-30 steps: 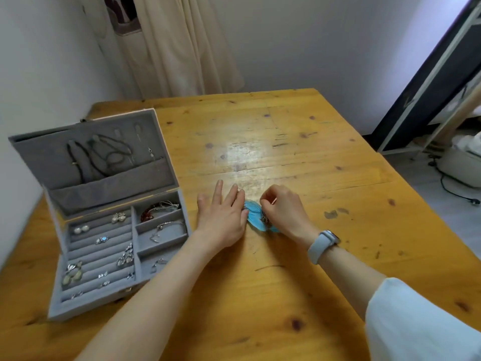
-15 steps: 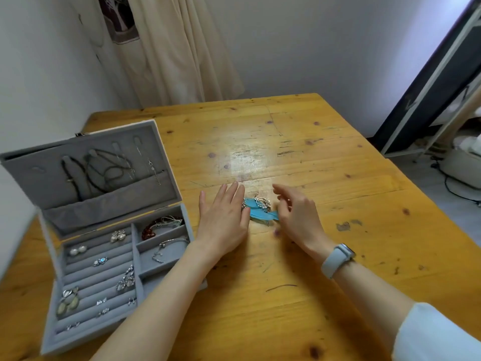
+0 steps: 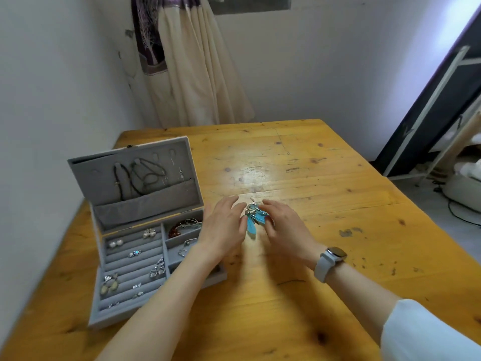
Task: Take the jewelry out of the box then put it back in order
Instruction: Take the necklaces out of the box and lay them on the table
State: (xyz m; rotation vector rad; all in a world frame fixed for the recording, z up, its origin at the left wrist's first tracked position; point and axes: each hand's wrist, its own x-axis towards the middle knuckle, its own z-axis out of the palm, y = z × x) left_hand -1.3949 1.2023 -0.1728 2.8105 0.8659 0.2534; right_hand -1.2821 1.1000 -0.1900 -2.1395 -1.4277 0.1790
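feather earring laid out beside the box

the blue feather earring (image 3: 253,217) is lying flat on the wooden table (image 3: 325,178), just right of the grey jewelry box (image 3: 145,238), its silver hook pointing away from the person; a second ago the right hand (image 3: 286,227) was pinching it, and now that hand is opening, fingers loosely spread and touching the earring's right edge; the left hand (image 3: 223,225) is resting flat and relaxed between the earring and the box, fingertips just beside the feathers, holding nothing; this is looking like one piece set down and straightened, so the taking-out stage is only beginning; inside the box, rings and studs are still sitting in the ring rows, a red bracelet (image 3: 177,229) is lying in the far right compartment, and dark cords are hanging in the raised lid (image 3: 135,175); beyond the box, a cream curtain (image 3: 197,74) is hanging at the wall.
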